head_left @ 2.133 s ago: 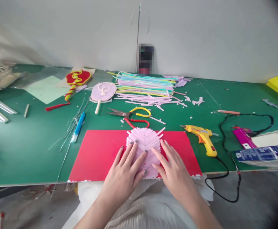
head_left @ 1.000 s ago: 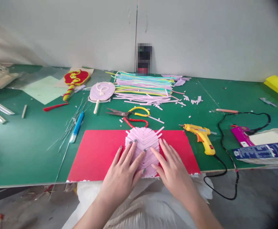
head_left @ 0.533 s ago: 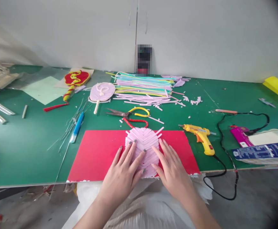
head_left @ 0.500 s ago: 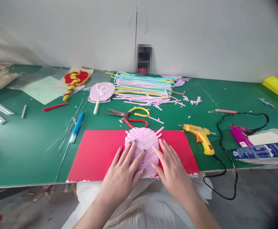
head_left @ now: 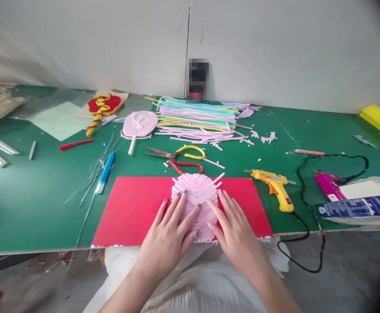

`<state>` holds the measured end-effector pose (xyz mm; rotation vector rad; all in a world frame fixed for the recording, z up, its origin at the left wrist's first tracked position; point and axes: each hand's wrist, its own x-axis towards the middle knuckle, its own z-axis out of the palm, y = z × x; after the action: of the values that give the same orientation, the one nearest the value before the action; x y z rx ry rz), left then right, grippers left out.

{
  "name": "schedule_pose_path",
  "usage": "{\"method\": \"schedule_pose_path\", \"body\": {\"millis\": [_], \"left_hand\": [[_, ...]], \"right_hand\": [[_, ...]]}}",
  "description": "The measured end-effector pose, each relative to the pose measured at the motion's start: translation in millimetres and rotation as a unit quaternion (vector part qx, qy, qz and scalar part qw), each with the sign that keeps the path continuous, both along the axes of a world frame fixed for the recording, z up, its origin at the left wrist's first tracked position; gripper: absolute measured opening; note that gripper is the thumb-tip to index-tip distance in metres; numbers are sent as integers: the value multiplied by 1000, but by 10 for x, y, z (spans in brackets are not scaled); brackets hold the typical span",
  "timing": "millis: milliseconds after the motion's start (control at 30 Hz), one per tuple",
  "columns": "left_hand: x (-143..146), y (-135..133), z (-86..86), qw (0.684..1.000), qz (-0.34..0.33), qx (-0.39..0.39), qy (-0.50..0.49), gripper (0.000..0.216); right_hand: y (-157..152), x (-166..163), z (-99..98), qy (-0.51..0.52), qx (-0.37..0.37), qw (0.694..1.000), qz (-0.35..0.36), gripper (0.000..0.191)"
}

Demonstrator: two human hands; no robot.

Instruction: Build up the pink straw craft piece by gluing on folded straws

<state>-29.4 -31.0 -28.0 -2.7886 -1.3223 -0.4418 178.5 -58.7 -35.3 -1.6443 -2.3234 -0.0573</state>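
Observation:
A lilac oval panel (head_left: 194, 187), made of fuzzy strips laid in a chevron, lies on a red board (head_left: 131, 208) at the table's front edge. A few strip ends stick out at its upper corners. My left hand (head_left: 168, 234) rests with fingers spread over the panel's left side. At its right edge lies my right hand (head_left: 237, 234), fingers stretched out and touching it. Both hands cover part of the panel's lower half. Just beyond it, scissors (head_left: 176, 156) with one yellow and one red handle lie opened.
A yellow glue gun (head_left: 274, 184) with a black cord (head_left: 302, 195) lies to the right. Behind are bundled pastel strips (head_left: 199, 113), a lilac fan (head_left: 140, 124) and a red-and-yellow fan (head_left: 105, 105). Leftward sit a blue pen-like tool (head_left: 105, 171) and thin wires (head_left: 93, 176).
The view has shifted very slightly. Both hands stay in place on the lilac panel, and nothing else has visibly moved.

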Motion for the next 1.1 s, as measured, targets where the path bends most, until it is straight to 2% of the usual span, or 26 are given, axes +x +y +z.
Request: {"method": "schedule_pose_path", "body": {"millis": [667, 900, 1100], "left_hand": [[35, -12, 37, 1000, 12, -22, -19, 40], [42, -14, 34, 999, 14, -25, -21, 40], [36, -8, 29, 1000, 11, -20, -17, 40]], "right_hand": [[-5, 7, 8, 12, -11, 1000, -3, 49], [-1, 5, -18, 8, -2, 1000, -12, 59], [-3, 4, -37, 12, -2, 1000, -13, 58]]}}
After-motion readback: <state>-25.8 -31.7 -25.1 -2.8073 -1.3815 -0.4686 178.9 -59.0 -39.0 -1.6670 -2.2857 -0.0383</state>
